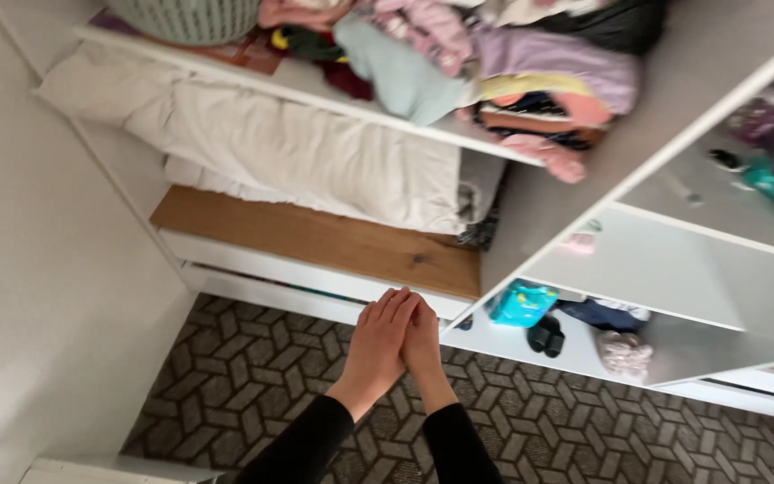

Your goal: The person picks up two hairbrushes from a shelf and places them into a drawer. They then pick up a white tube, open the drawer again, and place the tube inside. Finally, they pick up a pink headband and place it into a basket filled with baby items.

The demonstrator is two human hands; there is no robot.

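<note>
Before the white wardrobe, the left hand and right hand are pressed together palm to palm, fingers straight, with nothing gripped between them. Nearest to them lies the wooden shelf board, on which white folded bedding is stacked; it is judged soft, bulky and light, best taken from underneath at a folded edge. On the shelf above, a loose pile of coloured clothes overhangs the edge beside a woven basket. A turquoise packet and dark socks rest in the lower compartment, above the patterned carpet.
</note>
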